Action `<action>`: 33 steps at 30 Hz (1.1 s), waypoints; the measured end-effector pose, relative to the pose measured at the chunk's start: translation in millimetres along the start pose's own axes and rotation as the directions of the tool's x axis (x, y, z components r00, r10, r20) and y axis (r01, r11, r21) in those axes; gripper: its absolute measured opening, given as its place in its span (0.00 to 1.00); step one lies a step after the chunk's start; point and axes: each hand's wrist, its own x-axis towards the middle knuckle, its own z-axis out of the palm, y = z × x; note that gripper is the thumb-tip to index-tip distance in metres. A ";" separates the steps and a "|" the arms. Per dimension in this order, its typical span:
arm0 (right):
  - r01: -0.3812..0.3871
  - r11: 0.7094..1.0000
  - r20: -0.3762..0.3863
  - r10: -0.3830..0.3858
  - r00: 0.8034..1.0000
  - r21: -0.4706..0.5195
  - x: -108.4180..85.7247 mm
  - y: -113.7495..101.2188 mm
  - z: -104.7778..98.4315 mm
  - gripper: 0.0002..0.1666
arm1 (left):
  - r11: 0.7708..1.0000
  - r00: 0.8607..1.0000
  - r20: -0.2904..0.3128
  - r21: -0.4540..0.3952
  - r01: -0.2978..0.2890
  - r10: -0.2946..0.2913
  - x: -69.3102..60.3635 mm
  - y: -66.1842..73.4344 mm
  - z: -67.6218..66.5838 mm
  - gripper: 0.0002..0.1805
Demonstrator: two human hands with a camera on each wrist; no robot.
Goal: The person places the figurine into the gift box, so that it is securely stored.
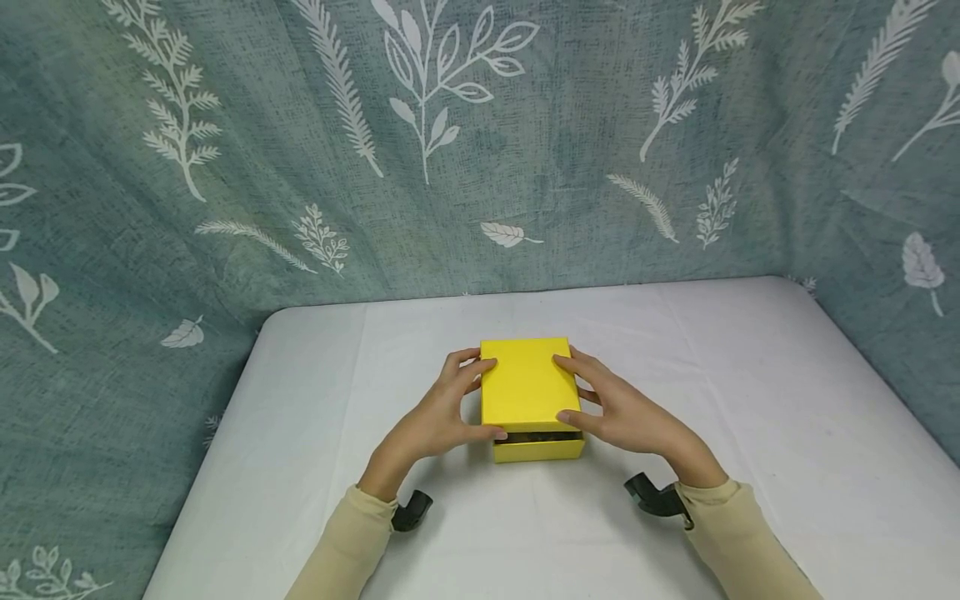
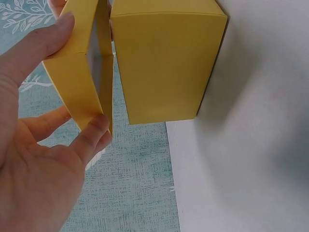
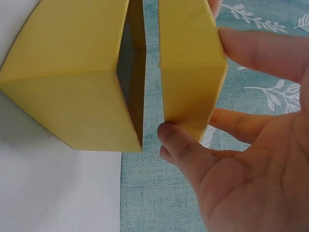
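Observation:
A yellow box lid (image 1: 527, 383) is raised just off its yellow box base (image 1: 538, 451), which stands on the table. My left hand (image 1: 438, 417) grips the lid's left side, thumb near the front corner and fingers along the edge. On the opposite side my right hand (image 1: 630, 408) grips the same lid between thumb and fingers. Both wrist views show a gap between the lid (image 2: 72, 79) and the base (image 3: 72, 106). The lid's inside looks pale in the left wrist view. A dark strip shows at the gap in the head view; any contents cannot be made out.
A white-covered table (image 1: 315, 400) lies under the box. Behind it and at its sides hangs a green-blue curtain (image 1: 570, 167) with white leaf prints. Black wrist devices (image 1: 654, 497) stick out by the sleeves, close above the tabletop.

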 end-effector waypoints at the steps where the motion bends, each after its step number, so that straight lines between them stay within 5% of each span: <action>1: 0.000 1.000 0.000 0.000 1.000 0.001 -0.3 -0.3 -0.1 0.45 | 1.000 1.000 -0.001 0.001 0.003 -0.003 -0.2 0.3 -0.1 0.49; 14: -0.003 1.000 0.002 0.003 1.000 0.022 -2.9 -2.6 -1.6 0.47 | 1.000 1.000 -0.002 0.006 -0.016 0.016 -2.0 4.2 -1.6 0.48; 33: -0.084 0.996 0.095 0.084 0.992 -0.010 -5.0 -1.7 -1.6 0.51 | 0.996 0.990 0.119 0.045 0.076 -0.081 -7.2 11.3 0.7 0.48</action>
